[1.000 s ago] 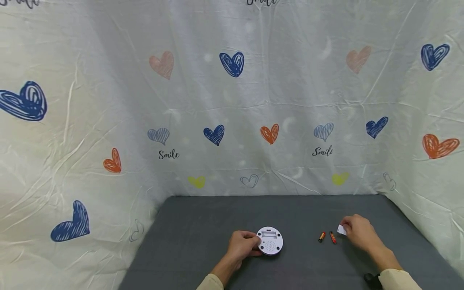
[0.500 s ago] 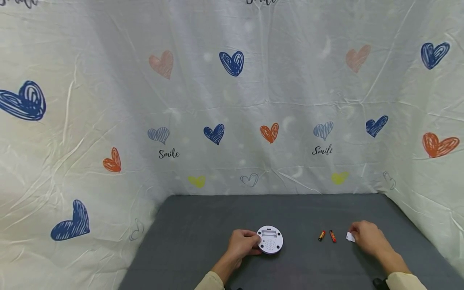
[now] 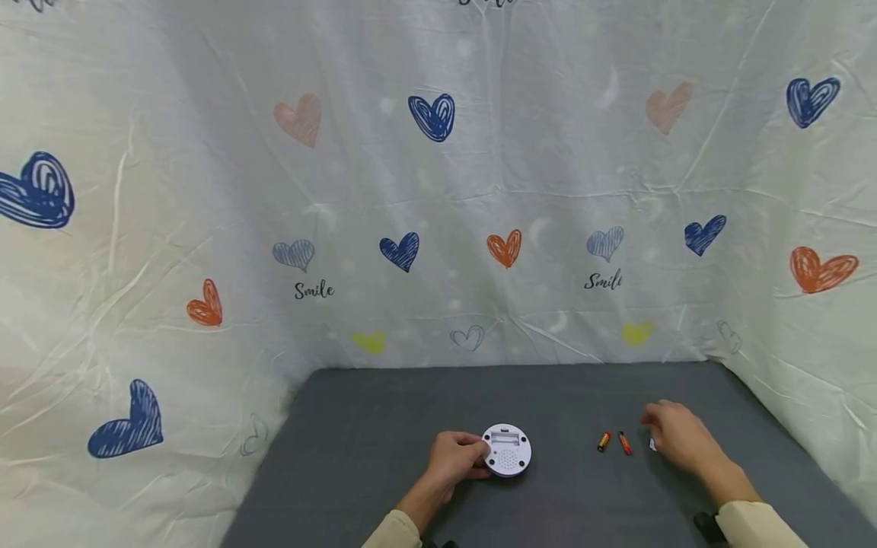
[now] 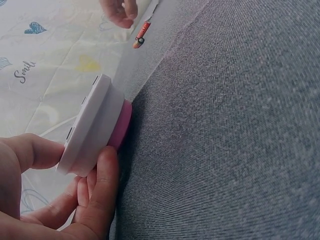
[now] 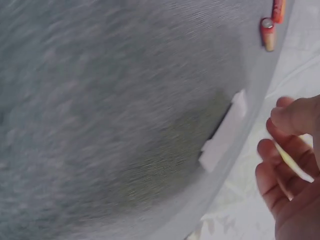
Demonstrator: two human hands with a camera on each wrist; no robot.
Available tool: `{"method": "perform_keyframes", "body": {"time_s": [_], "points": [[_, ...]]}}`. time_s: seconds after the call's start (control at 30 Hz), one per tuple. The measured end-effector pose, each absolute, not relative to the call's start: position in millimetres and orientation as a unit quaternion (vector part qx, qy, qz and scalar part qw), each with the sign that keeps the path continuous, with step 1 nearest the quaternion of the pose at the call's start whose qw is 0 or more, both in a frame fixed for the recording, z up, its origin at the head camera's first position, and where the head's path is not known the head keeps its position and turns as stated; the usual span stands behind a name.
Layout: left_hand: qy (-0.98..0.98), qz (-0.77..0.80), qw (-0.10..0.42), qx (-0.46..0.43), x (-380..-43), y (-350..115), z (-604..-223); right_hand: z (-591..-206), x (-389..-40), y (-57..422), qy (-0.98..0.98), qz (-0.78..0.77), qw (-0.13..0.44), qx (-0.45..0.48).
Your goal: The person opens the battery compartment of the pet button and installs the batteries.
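Observation:
My left hand grips a round white device by its left edge, thumb on one face and fingers beneath. Its upturned side shows an uncovered battery slot, small dark feet and a patch of speaker holes. In the left wrist view a pink rim shows on the side near the cloth. My right hand hovers with loosely bent fingers and nothing in them. Below it a small white battery cover lies on the cloth, mostly hidden by that hand in the head view.
Two red-and-orange batteries, one left and one right, lie side by side between the device and my right hand. The dark grey cloth-covered table ends at a white curtain printed with hearts.
My right hand carried the battery cover a little right and nearer, then let go of it and rose away. The left hand and the device have stayed in place.

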State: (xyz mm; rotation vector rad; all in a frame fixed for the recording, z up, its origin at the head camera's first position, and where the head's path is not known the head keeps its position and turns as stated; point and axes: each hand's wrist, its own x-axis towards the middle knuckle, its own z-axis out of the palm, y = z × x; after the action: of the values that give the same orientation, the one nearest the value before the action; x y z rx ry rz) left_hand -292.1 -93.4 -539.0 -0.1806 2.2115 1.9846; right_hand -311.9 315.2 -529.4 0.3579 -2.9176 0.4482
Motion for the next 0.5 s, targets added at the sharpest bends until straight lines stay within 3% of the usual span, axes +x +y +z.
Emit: {"method": "perform_keyframes", "body": {"time_s": [0.5], "points": [[0.735, 0.670, 0.086, -0.054, -290.2, -95.3, -537.4, -531.5, -314.4, 296.2, -0.951, 0.182, 0.076, 0.238]]}}
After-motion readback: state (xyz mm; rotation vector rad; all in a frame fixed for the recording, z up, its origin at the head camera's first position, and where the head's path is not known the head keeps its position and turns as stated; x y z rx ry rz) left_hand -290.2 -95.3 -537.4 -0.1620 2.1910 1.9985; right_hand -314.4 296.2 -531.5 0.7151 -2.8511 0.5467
